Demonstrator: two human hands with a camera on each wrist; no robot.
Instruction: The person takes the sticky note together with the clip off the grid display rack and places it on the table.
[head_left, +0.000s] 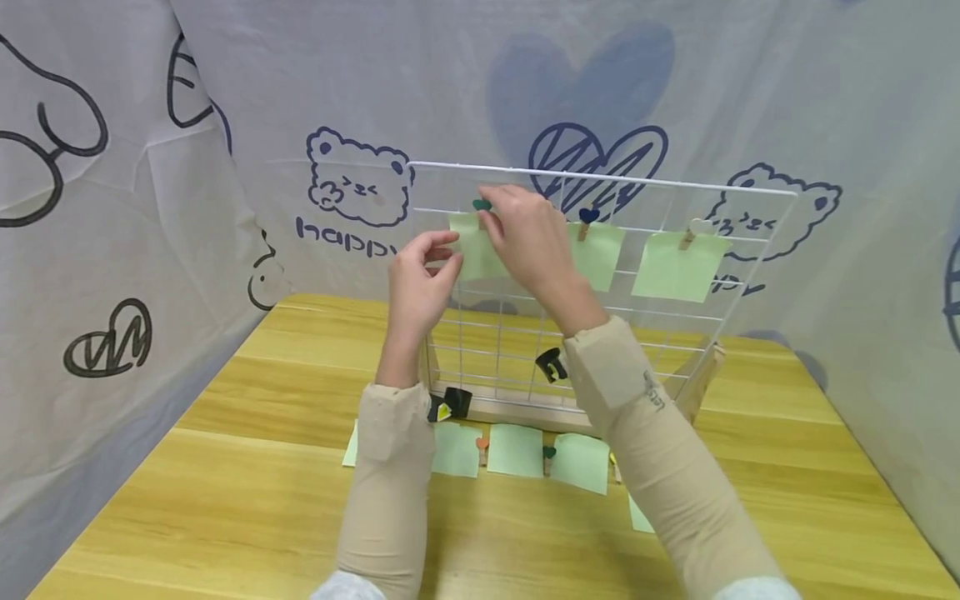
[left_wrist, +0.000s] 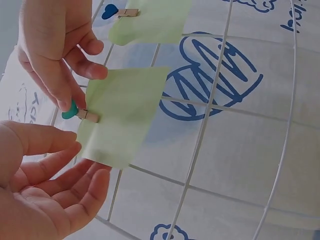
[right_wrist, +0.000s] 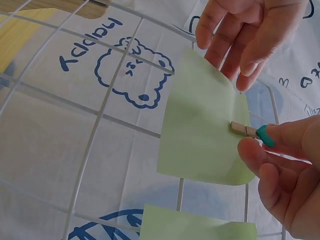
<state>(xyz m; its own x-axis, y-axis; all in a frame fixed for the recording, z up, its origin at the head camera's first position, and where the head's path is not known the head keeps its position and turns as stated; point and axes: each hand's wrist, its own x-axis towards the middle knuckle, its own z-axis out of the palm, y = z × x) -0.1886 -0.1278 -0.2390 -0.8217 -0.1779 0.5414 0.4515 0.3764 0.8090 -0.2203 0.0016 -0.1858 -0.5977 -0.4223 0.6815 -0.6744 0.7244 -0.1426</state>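
A light green paper note hangs at the upper left of a white wire grid. On its upper edge sits a small wooden clothespin with a green heart. My right hand pinches this clothespin at its heart end. Beside the note's left edge is my left hand, thumb and fingers spread apart; in the left wrist view its fingertips reach the note's edge. Two more green notes hang to the right, one under a dark blue heart clothespin, the other under a white heart clothespin.
Several green notes lie along the wooden table before the grid, with heart clothespins between them. Black clips are at the grid's base and a black piece is on its wires. A printed cloth hangs behind.
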